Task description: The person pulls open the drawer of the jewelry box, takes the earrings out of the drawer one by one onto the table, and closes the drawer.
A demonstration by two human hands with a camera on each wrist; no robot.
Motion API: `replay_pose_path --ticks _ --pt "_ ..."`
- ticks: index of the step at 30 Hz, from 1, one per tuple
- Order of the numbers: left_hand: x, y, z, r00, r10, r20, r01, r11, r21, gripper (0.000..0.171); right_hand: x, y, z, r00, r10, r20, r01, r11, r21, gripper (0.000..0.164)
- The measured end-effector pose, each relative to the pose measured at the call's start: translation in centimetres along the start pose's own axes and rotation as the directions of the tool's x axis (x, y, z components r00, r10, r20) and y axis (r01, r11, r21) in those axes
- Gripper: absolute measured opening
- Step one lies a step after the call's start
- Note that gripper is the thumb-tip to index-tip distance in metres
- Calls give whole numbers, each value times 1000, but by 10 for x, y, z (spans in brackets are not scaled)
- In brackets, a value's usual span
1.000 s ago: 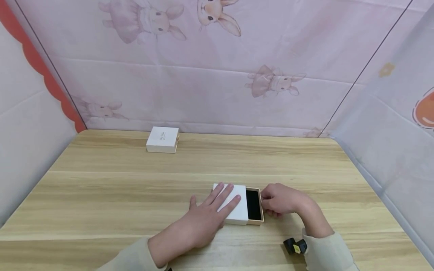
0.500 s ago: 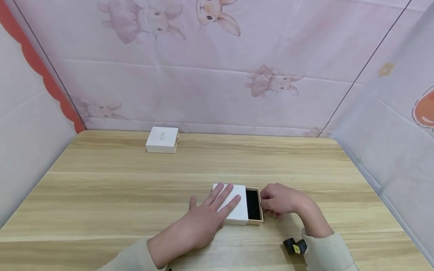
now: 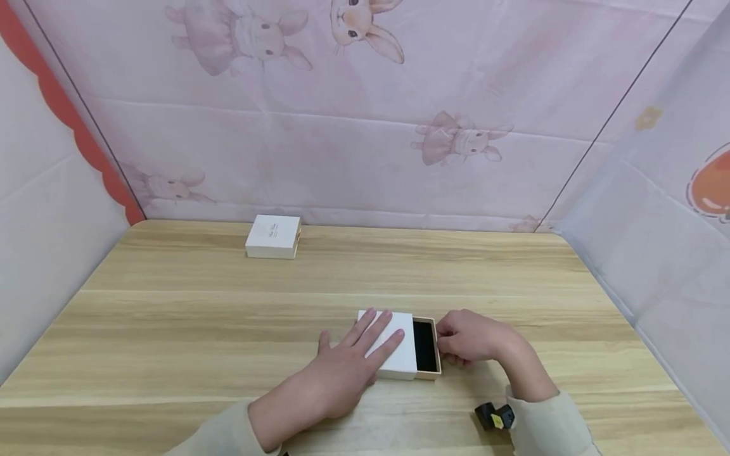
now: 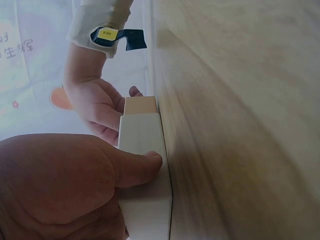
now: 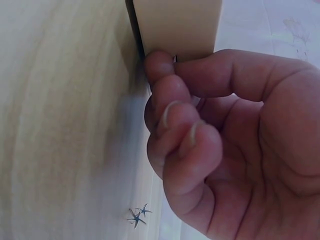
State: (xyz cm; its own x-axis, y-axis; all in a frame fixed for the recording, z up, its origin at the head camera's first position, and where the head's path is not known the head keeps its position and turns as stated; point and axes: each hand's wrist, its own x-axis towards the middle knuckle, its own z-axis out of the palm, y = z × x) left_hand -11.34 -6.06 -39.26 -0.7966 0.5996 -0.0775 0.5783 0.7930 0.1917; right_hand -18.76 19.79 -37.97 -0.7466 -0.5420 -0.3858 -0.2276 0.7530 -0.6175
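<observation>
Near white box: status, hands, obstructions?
Left hand spread over cover, right hand pinching at end of drawer. Drawer partly out, black inside showing. Other white box well apart, no obstruction seen.

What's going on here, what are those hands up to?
A person is handling a white box on the wooden table. The left hand lies across its top with the thumb against the side, while the right hand pinches at the end of the tan drawer. At this moment the drawer is partly out, showing a black interior. A second white box sits toward the back left of the table, touched by neither hand.
</observation>
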Motion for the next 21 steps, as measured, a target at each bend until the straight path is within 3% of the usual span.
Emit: replay_pose_path --ticks 21 --pt "0 -1 3 1000 0 -8 0 1000 7 67 1 -3 3 1000 -1 -11 1 1000 -4 21"
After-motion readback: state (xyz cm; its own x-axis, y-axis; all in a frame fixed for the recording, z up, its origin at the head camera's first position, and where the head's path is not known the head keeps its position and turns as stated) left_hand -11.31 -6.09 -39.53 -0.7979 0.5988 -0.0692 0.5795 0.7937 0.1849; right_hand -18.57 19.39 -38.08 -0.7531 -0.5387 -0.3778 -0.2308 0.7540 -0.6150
